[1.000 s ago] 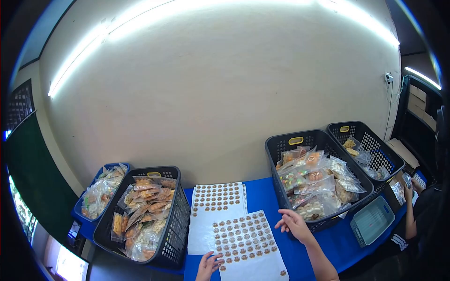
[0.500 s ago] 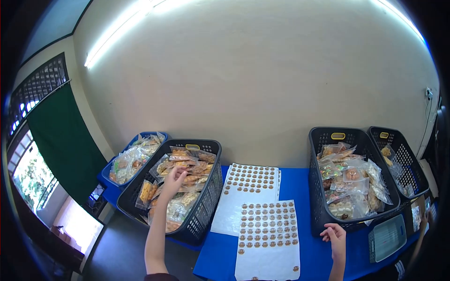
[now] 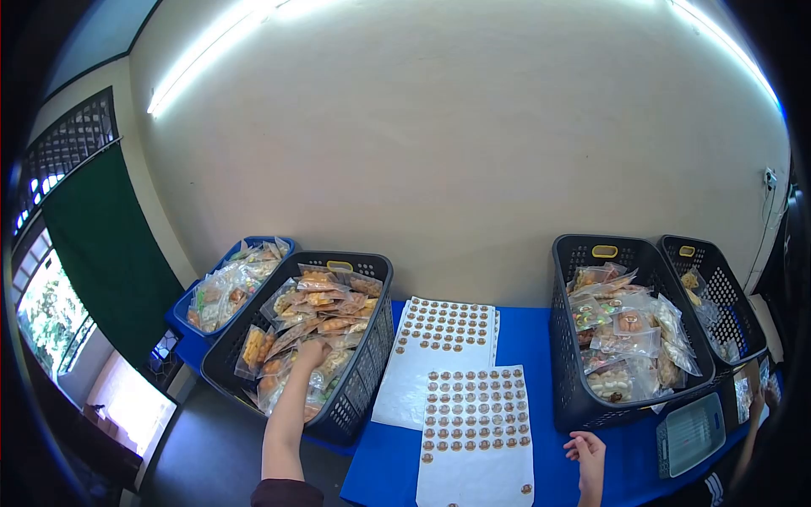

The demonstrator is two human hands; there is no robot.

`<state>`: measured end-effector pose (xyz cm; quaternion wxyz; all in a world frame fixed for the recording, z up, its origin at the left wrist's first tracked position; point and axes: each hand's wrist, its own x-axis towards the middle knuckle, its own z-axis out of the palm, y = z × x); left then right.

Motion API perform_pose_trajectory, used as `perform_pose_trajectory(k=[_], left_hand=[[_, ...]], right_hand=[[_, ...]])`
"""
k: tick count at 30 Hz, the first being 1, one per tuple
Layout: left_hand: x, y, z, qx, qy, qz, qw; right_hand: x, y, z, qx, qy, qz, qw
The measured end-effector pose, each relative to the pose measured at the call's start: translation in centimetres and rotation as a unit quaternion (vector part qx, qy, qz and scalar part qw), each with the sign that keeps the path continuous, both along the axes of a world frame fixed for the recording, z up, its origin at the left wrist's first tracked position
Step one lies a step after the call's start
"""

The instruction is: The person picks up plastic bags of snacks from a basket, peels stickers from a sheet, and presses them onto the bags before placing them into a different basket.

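My left hand (image 3: 312, 353) reaches down into the left black basket (image 3: 378, 355), among clear plastic packets of snacks (image 3: 317, 296). Its fingers are hidden against the packets, so its grip cannot be made out. My right hand (image 3: 585, 449) hovers over the blue cloth (image 3: 545, 380), fingers loosely curled and apart, holding nothing. It is to the right of a white sheet (image 3: 473, 473) bearing rows of round brown stickers. Behind that lies another sticker sheet (image 3: 397, 397). The right black basket (image 3: 591, 410), also holding packets, stands just beyond my right hand.
A blue basket (image 3: 187, 306) of packets is at the far left. Another black basket (image 3: 743, 313) stands at the far right, with a grey-green tray (image 3: 693, 435) in front. Another person's hand (image 3: 760, 401) shows at the right edge, near some packets.
My left hand has moved down and toward me, deeper among the packets in the left basket. My right hand has shifted slightly down and left in view.
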<state>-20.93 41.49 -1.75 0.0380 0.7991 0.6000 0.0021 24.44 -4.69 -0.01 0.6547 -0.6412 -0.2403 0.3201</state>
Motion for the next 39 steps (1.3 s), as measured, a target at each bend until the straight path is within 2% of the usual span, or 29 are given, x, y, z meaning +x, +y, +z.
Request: perform_pose_trajectory(k=[3,6,7,9,12,14,17,18,19,20,23,24,27,28,30,33,34,36,37,39], left_hand=[[0.4,-1.1,4.9,0.227,-0.158,-0.035,0.96],[1.9,-2.5,10.5,0.334,-0.384,-0.054,0.859],[3.8,-5.1,13.0,0.318,-0.489,-0.042,0.811],[5.9,-8.5,16.0,0.184,-0.681,-0.075,0.705],[9.8,-14.0,17.5,0.146,-0.689,-0.126,0.699],[13.5,-18.8,17.6,0.051,-0.711,-0.129,0.689],[17.3,-22.4,12.7,-0.12,-0.713,-0.177,0.668],[18.5,-23.9,11.2,-0.161,-0.7,-0.159,0.677],[19.6,-24.8,9.1,-0.193,-0.711,-0.162,0.657],[20.4,-25.7,7.3,-0.218,-0.718,-0.158,0.642],[21.8,-29.4,4.8,-0.235,-0.795,-0.057,0.557],[21.7,-30.3,4.1,-0.235,-0.806,-0.027,0.542],[19.0,-31.1,0.1,-0.427,-0.692,0.119,0.57],[17.0,-30.6,-3.4,-0.528,-0.653,0.086,0.535],[15.5,-31.2,-3.5,-0.438,-0.683,0.093,0.577],[12.6,-30.8,-2.4,-0.313,-0.727,0.094,0.604],[11.4,-30.5,-1.7,-0.286,-0.732,0.11,0.609],[10.4,-30.5,-0.4,-0.239,-0.741,0.129,0.614],[10.0,-30.6,0.5,-0.22,-0.744,0.132,0.616],[9.0,-31.1,1.3,-0.192,-0.748,0.135,0.621]], right_hand=[[-1.2,0.9,-0.3,-0.006,0.003,0.014,1.0],[-2.1,1.6,-0.4,-0.008,0.023,0.046,0.999],[-2.4,1.9,-0.5,-0.009,0.028,0.055,0.998],[-2.9,2.7,-0.4,0.007,0.034,0.091,0.995],[-3.9,4.3,-0.8,0.035,0.04,0.153,0.987],[-5.1,5.5,0.3,0.009,0.025,0.21,0.977],[-7.7,7.1,1.9,0.033,0.043,0.303,0.951],[-8.7,7.4,2.7,0.047,0.05,0.334,0.94],[-9.5,7.9,0.9,0.063,0.002,0.333,0.941],[-10.2,8.1,0.9,0.051,0.015,0.35,0.935],[-11.1,8.4,-0.6,0.013,0.102,0.369,0.924],[-11.1,8.5,-1.5,0.0,0.139,0.369,0.919],[-11.9,8.2,-4.2,-0.027,0.187,0.414,0.89],[-12.2,8.2,-5.3,-0.057,0.183,0.445,0.875],[-12.8,8.6,-7.8,-0.113,0.173,0.506,0.837],[-14.2,10.4,-11.3,-0.172,0.187,0.481,0.839],[-14.9,11.1,-13.6,-0.18,0.199,0.434,0.86],[-16.1,12.8,-19.0,-0.156,-0.07,0.435,0.884],[-16.9,13.1,-20.7,-0.134,-0.203,0.424,0.873],[-18.4,12.8,-21.7,-0.191,-0.361,0.392,0.825]])
